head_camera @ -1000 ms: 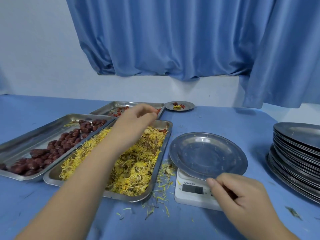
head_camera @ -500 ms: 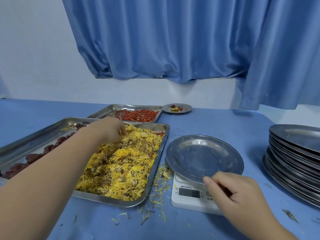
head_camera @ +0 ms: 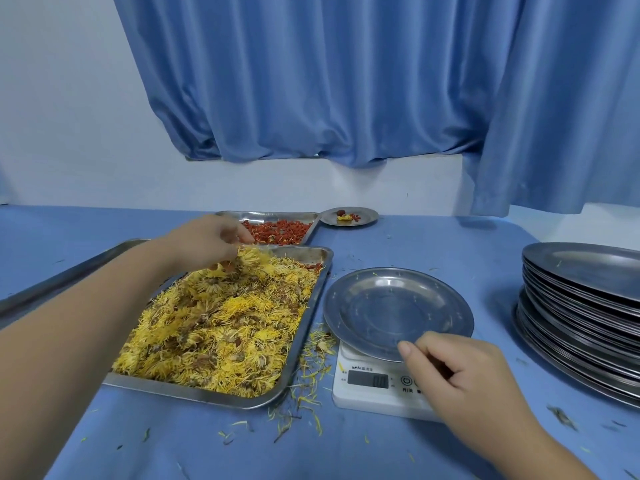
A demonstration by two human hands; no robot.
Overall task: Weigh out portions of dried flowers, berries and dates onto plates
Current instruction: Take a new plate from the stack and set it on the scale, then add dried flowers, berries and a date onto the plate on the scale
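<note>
A steel tray (head_camera: 304, 327) of yellow dried flowers (head_camera: 221, 320) lies in front of me. My left hand (head_camera: 207, 242) is over its far end, its fingers curled round a tuft of flowers lifted just above the heap. An empty steel plate (head_camera: 398, 310) sits on a white kitchen scale (head_camera: 377, 386) to the right of the tray. My right hand (head_camera: 460, 372) rests over the scale's front right with curled fingers and the thumb at the plate's near rim; whether it pinches the rim is unclear. A tray of red berries (head_camera: 277, 230) lies behind. My left arm hides the date tray (head_camera: 62, 275).
A small plate (head_camera: 367, 216) with a date, berries and flowers stands at the back by the wall. A tall stack of steel plates (head_camera: 581, 313) fills the right side. Loose petals (head_camera: 308, 386) litter the blue tablecloth between tray and scale. Blue curtains hang behind.
My left hand came back from the berry tray to the flower tray and has lifted a tuft of flowers. My right hand has stayed at the scale.
</note>
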